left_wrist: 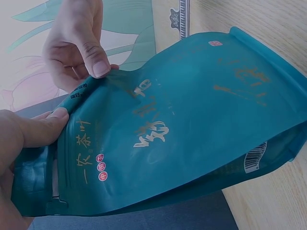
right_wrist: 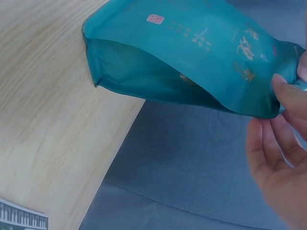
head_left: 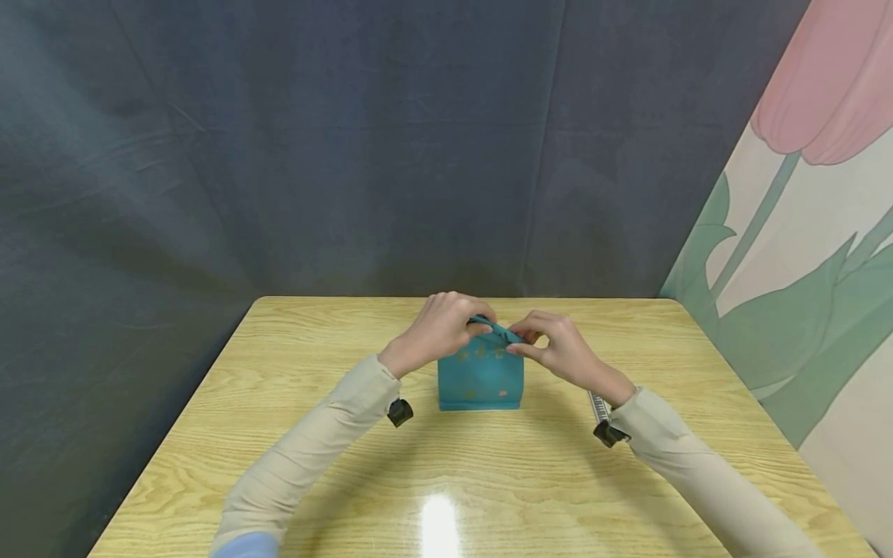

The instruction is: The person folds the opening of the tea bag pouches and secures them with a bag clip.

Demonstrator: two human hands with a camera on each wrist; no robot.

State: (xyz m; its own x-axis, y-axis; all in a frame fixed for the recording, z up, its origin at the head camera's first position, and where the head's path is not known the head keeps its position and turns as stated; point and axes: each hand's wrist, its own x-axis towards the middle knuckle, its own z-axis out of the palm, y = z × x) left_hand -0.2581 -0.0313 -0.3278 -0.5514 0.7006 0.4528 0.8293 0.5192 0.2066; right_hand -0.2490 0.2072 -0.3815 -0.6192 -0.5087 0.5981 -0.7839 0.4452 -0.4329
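A teal tea pouch (head_left: 480, 380) with gold lettering stands upright on the wooden table. Its top is folded over. My left hand (head_left: 446, 325) pinches the folded top at its left end, thumb in front. At the right end, my right hand (head_left: 558, 349) pinches the same edge between thumb and fingers. In the left wrist view the pouch's printed front (left_wrist: 158, 124) faces up, with a barcode on its side. The right wrist view shows the pouch's side gusset (right_wrist: 134, 72) folded inward and my right thumb on the top corner.
A narrow strip with black-and-white marks (head_left: 598, 406) lies on the table (head_left: 335, 480) beside my right wrist. Small black devices (head_left: 400, 412) hang under both cuffs. A dark curtain (head_left: 391, 155) stands behind the table, and a tulip-painted wall (head_left: 802, 310) is at the right.
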